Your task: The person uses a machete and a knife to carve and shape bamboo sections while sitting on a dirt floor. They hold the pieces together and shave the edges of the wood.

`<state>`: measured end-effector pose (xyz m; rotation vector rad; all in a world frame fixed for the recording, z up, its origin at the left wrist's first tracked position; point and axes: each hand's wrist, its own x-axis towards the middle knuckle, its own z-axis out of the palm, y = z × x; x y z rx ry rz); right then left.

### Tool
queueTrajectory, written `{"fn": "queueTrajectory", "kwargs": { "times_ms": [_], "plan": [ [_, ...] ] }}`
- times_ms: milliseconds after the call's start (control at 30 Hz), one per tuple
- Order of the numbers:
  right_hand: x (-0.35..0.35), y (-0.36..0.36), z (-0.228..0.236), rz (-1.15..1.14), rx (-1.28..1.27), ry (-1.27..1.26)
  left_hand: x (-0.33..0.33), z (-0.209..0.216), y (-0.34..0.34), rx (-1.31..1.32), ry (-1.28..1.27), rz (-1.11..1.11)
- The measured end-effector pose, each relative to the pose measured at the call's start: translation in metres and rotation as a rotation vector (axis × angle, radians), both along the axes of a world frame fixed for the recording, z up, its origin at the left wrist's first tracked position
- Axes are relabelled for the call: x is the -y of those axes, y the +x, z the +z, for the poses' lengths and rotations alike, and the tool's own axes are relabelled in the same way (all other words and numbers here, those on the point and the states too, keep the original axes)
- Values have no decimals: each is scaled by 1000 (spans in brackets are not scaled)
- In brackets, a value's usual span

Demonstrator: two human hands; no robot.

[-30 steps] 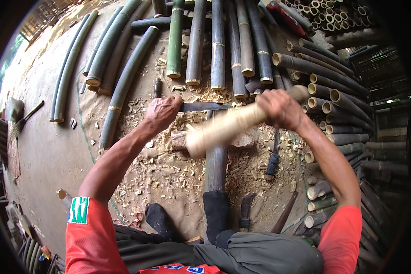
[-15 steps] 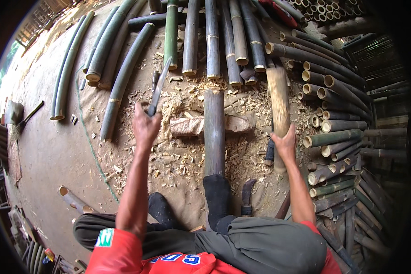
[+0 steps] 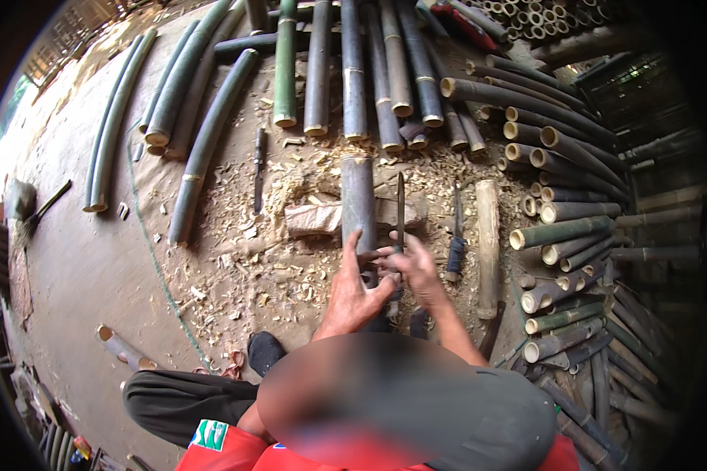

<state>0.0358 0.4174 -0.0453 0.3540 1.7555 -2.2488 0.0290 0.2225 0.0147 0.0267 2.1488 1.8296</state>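
Observation:
A dark bamboo tube (image 3: 358, 188) lies lengthwise in front of me, resting across a rough wood block (image 3: 313, 219). My left hand (image 3: 352, 297) is over the tube's near part, thumb and forefinger spread apart. Close beside it, slightly blurred, my right hand (image 3: 421, 276) has its fingers bent around a knife (image 3: 401, 206), whose narrow blade points away from me. The hands overlap near the knife's handle, so part of the grip is hidden. Right of them, a thick wooden billet (image 3: 488, 243) lies on the ground beside a knife with a dark wrapped handle (image 3: 455, 257).
Several bamboo poles (image 3: 355, 86) lie ahead, their cut ends toward me. More bamboo (image 3: 562, 235) is stacked on the right. A slim dark tool (image 3: 258, 173) lies on the left among wood chips (image 3: 236, 271). A green cord (image 3: 153, 255) crosses the floor. A blurred patch covers part of my lap.
The billet has left my right hand and lies on the ground. Both hands have come together over the tube. The knife has moved from my left hand to between my hands.

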Motion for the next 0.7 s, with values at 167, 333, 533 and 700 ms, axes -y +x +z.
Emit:
{"fn": "queueTrajectory", "kwargs": {
  "times_ms": [167,333,533,700],
  "plan": [
    [3,12,-75,-261,55,853,44,-34,-29,-124,8,108],
    [-33,9,-60,-39,288,887,83,-54,-52,-32,80,256],
    [-108,20,-32,-349,195,1089,91,-50,-53,91,23,284],
    [-250,95,-30,-1082,409,1434,92,-53,-53,136,16,279]
  ]
}}
